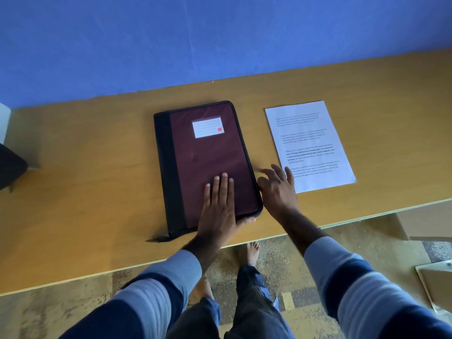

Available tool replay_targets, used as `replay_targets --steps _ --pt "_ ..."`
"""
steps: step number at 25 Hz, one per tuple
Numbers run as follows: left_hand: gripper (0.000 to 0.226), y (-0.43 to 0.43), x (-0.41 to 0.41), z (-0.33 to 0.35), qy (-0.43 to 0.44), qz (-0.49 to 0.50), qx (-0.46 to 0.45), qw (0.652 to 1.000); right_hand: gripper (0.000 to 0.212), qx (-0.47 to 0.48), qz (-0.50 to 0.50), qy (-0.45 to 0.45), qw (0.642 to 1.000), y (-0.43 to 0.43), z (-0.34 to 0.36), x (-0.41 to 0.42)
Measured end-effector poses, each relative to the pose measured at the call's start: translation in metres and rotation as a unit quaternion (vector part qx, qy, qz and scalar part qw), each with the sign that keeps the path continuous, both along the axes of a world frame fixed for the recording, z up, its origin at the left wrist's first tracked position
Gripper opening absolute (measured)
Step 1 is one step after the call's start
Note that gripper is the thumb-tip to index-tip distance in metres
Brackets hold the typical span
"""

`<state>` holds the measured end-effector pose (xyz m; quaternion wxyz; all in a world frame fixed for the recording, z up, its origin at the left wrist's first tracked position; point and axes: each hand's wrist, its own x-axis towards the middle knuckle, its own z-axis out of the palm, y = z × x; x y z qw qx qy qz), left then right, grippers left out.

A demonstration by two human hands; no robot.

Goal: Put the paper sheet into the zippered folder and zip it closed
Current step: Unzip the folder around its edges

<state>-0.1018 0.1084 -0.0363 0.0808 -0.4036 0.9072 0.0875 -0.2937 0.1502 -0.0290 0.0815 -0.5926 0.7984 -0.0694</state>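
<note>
A maroon zippered folder (208,152) with a black spine and a white label lies closed on the wooden table (85,167). Its zipper pull sticks out at the near left corner. My left hand (219,206) rests flat on the folder's near part, fingers together, thumb at its near edge. My right hand (277,189) is at the folder's right edge, fingers spread, thumb touching the zipper side. A printed paper sheet (309,145) lies flat on the table to the right of the folder; my right fingertips overlap its near left corner.
A blue wall (220,40) runs behind the table. A dark object (11,167) sits at the table's far left. The table's near edge is just below my wrists. A cardboard box (437,282) stands on the floor at the right.
</note>
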Motion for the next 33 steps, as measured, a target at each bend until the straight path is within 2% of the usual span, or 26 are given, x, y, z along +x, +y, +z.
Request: replay_targets --steps 12,15,19,23,26,30,33 --pt "0.121 -0.002 0.006 0.0 0.007 -0.005 -0.018 1.0 0.022 -0.026 -0.103 -0.006 0.994 0.071 -0.006 0.051" --pt "0.122 -0.005 0.047 -0.002 0.018 0.01 -0.031 0.999 0.022 -0.032 -0.133 -0.006 0.991 0.073 -0.007 0.064" --pt "0.118 -0.004 0.121 0.0 -0.03 0.103 -0.033 0.994 0.015 -0.045 -0.174 -0.032 0.983 0.076 -0.003 0.079" --pt "0.113 -0.002 0.132 -0.002 -0.034 0.115 -0.023 0.993 0.015 -0.075 -0.175 -0.057 0.98 0.084 -0.011 0.109" --pt "0.112 -0.002 0.129 -0.004 -0.032 0.115 -0.03 0.992 0.028 -0.079 -0.162 -0.063 0.982 0.08 -0.016 0.132" --pt "0.112 0.002 0.13 -0.006 -0.012 0.118 -0.029 0.993 0.011 -0.092 -0.142 -0.066 0.983 0.078 -0.019 0.155" --pt "0.111 0.002 0.131 -0.006 0.014 0.115 -0.002 0.993 0.018 -0.11 -0.129 -0.073 0.983 0.073 -0.021 0.163"
